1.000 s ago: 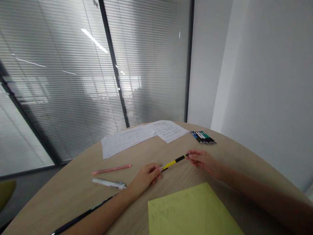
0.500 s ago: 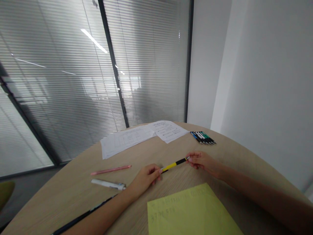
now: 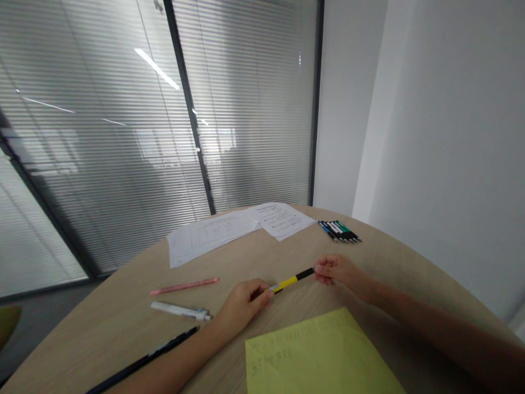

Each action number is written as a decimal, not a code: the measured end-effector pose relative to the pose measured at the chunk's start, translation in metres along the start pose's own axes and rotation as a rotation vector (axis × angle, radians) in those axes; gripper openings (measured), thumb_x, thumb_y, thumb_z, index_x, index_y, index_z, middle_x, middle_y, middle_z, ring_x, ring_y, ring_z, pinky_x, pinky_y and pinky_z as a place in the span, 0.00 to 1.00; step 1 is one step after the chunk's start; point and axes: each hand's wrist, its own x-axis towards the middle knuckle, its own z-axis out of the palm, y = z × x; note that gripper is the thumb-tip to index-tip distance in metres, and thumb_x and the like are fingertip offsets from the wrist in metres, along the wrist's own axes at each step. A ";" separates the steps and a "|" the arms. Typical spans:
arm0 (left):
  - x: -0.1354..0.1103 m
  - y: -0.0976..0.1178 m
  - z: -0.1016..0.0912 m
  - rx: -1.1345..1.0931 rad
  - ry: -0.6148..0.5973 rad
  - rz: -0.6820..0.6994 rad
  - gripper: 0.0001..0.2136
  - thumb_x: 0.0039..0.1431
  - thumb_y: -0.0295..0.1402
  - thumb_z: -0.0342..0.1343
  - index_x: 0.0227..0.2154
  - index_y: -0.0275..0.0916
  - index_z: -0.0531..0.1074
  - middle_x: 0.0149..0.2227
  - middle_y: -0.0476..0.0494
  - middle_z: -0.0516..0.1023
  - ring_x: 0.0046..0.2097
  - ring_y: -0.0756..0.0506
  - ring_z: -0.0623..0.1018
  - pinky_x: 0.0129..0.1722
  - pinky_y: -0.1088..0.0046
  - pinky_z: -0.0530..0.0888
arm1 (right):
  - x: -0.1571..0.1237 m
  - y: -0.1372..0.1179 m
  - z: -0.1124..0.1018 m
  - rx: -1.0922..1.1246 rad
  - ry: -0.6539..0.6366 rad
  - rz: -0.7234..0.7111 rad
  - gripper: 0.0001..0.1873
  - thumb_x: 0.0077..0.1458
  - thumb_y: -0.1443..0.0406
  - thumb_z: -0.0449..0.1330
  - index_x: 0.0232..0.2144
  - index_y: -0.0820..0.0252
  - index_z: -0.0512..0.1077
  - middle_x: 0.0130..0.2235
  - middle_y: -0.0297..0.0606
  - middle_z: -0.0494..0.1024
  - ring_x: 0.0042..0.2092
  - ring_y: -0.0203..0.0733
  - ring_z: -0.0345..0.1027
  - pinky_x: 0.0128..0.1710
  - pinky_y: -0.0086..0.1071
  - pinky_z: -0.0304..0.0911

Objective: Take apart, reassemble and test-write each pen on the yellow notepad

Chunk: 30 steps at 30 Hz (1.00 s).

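A yellow and black pen [image 3: 292,280] is held between both hands just above the round wooden table [image 3: 123,328]. My left hand [image 3: 245,300] is closed, pinching its near yellow end. My right hand [image 3: 338,269] is closed on its far black end. A yellow sheet of paper [image 3: 315,358] with faint writing lies right in front of the hands.
A pink pencil [image 3: 184,285], a white pen [image 3: 180,311] and a long black pen [image 3: 143,361] lie to the left. White printed sheets [image 3: 229,230] and a row of several pens [image 3: 339,230] lie at the far side. Glass partitions with blinds stand behind; a wall is at right.
Both hands and the pen have barely shifted, the right hand a touch lower and the pen end drawn slightly toward me.
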 end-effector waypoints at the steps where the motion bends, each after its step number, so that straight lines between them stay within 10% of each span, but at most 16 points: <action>1: -0.001 0.000 0.000 0.049 0.026 0.034 0.11 0.51 0.37 0.45 0.23 0.36 0.67 0.21 0.51 0.66 0.25 0.51 0.65 0.24 0.78 0.59 | 0.000 0.001 0.000 -0.037 -0.014 -0.017 0.18 0.42 0.53 0.57 0.18 0.64 0.68 0.19 0.34 0.71 0.19 0.29 0.57 0.20 0.25 0.51; 12: -0.002 0.000 0.001 0.145 0.083 0.099 0.10 0.52 0.35 0.46 0.27 0.37 0.69 0.25 0.49 0.71 0.28 0.50 0.68 0.29 0.77 0.62 | 0.004 0.012 -0.002 -0.132 -0.072 0.033 0.33 0.47 0.43 0.40 0.17 0.65 0.67 0.14 0.34 0.66 0.14 0.28 0.55 0.14 0.24 0.49; 17: -0.001 0.000 -0.001 0.057 0.090 0.052 0.11 0.52 0.37 0.45 0.23 0.36 0.68 0.23 0.50 0.69 0.26 0.50 0.68 0.26 0.77 0.61 | 0.004 0.000 -0.010 -0.060 -0.102 -0.056 0.24 0.37 0.54 0.60 0.36 0.61 0.64 0.27 0.34 0.71 0.22 0.29 0.61 0.17 0.22 0.52; 25: -0.001 0.000 -0.001 0.082 0.065 0.069 0.11 0.51 0.37 0.45 0.24 0.37 0.69 0.23 0.50 0.69 0.26 0.51 0.67 0.26 0.77 0.61 | -0.002 -0.002 -0.007 -0.248 -0.134 -0.050 0.20 0.45 0.51 0.50 0.18 0.62 0.63 0.18 0.32 0.66 0.19 0.28 0.56 0.18 0.25 0.51; 30: -0.001 0.002 -0.002 0.057 0.072 0.050 0.12 0.51 0.38 0.45 0.22 0.37 0.68 0.22 0.50 0.69 0.26 0.50 0.67 0.25 0.78 0.61 | -0.001 -0.002 -0.007 -0.203 -0.149 -0.048 0.21 0.46 0.49 0.48 0.24 0.62 0.65 0.22 0.34 0.68 0.19 0.29 0.58 0.17 0.24 0.51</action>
